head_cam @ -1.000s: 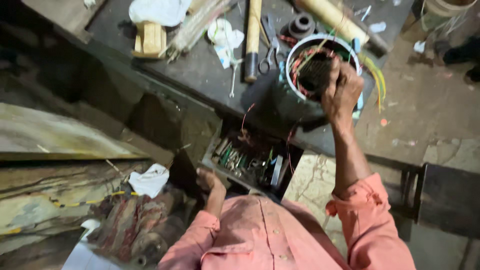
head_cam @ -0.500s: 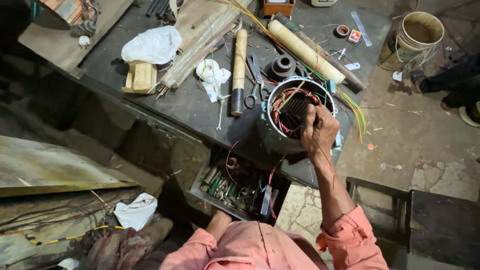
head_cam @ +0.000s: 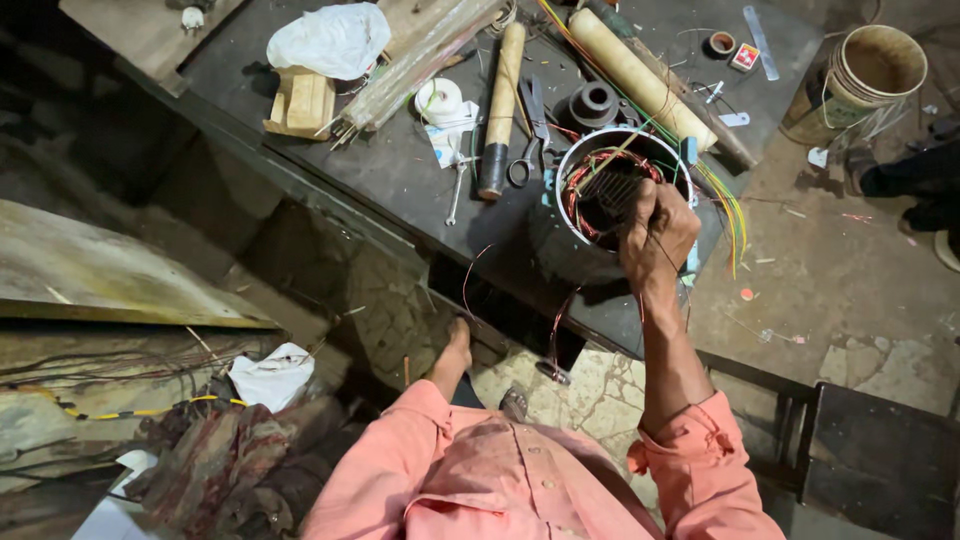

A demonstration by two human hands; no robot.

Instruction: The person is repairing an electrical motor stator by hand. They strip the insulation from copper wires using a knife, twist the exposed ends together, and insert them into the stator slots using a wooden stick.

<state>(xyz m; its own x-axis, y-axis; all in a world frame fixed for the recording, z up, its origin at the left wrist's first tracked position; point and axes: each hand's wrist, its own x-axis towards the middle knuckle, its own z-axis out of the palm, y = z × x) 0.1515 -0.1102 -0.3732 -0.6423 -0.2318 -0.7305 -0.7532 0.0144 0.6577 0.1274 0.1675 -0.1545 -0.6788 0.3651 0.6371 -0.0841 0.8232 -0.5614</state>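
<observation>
The dark metal counter (head_cam: 400, 180) is running diagonally across the upper half of the frame, and near its lower right edge, right of centre, a motor stator (head_cam: 600, 215) is standing on end with its open bore facing up. It is looking like a heavy, rigid steel shell that is sitting firm under its own weight and is best gripped around the outer casing, never by the windings. Inside it, red and copper coil wires (head_cam: 585, 180) are looping around the rim; these are appearing thin, springy and easy to nick or kink, so they are calling for light fingertip handling. The right hand (head_cam: 658, 232) is resting on the near rim of the stator, clenched around what is seeming to be a bundle of fine wire strands, though the exact grip is hard to make out. A long cardboard tube (head_cam: 640, 75) is lying just beyond the stator in the upper right, a wooden-handled mallet (head_cam: 498, 100) is lying to its left, and a pair of scissors (head_cam: 530, 140) is lying just beside that handle. The left hand (head_cam: 458, 335) is hanging below the counter edge at centre frame, and whether it is released or grasping anything I cannot tell.
</observation>
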